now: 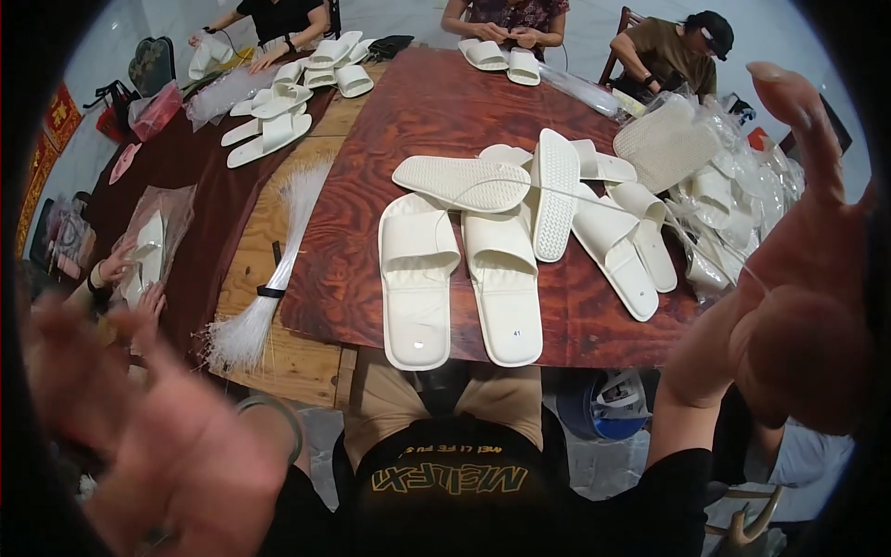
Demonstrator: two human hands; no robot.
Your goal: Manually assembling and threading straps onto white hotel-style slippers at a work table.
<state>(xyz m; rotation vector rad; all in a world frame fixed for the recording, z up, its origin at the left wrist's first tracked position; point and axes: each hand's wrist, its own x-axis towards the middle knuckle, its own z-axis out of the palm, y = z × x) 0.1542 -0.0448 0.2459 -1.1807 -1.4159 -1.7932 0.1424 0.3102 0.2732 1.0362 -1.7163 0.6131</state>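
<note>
The left hand (176, 441) is blurred, the right hand (807, 269) shadowed; I cannot tell how their fingers (806, 116) stand.

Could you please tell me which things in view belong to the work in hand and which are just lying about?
Seemingly in the work:
- white open-toe slippers
- bundle of whitish strands
- bagged slippers

Probably just lying about:
- pink bag
- blue tub

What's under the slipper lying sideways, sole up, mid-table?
The toe of the right front slipper goes under the sideways slipper. The left front slipper meets its near edge; anything further beneath is covered.
</note>
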